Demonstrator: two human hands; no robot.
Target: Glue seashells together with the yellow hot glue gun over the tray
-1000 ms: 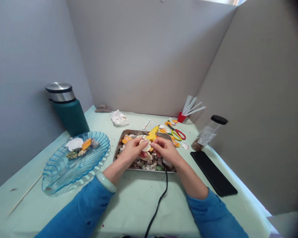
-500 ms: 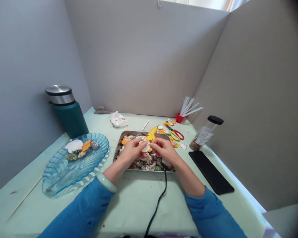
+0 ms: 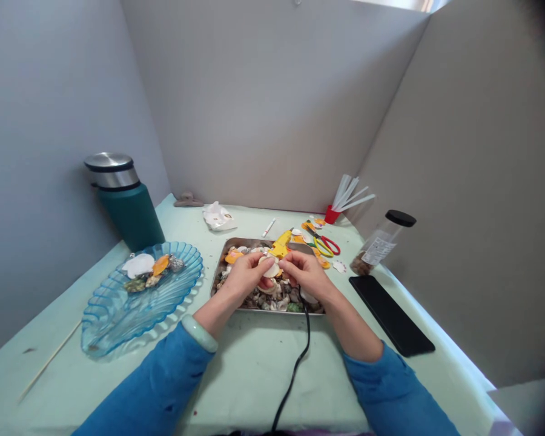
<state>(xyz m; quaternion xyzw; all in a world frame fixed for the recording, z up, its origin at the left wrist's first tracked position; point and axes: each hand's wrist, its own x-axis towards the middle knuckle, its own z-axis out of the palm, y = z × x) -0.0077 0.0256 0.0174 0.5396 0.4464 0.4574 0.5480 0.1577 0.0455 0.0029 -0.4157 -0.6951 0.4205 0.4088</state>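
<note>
Both hands meet over a steel tray (image 3: 220,270) filled with several shells and pebbles. My left hand (image 3: 244,278) and my right hand (image 3: 303,274) each pinch an edge of a pale scallop shell (image 3: 271,269) held just above the heap. A yellow glue gun (image 3: 280,245) lies on the tray's far side, right behind the shell. Its black cord (image 3: 295,369) runs toward me between my blue sleeves. A pale green bangle (image 3: 200,333) sits on my left wrist.
A blue shell-shaped glass dish (image 3: 131,303) with a few shells lies left, a green flask (image 3: 126,203) behind it. Scissors (image 3: 323,241), a red cup of glue sticks (image 3: 340,203), a jar (image 3: 381,243) and a black phone (image 3: 391,315) are right. Grey partitions enclose the table.
My hands keep the same pinch on the shell; only the view has shifted slightly.
</note>
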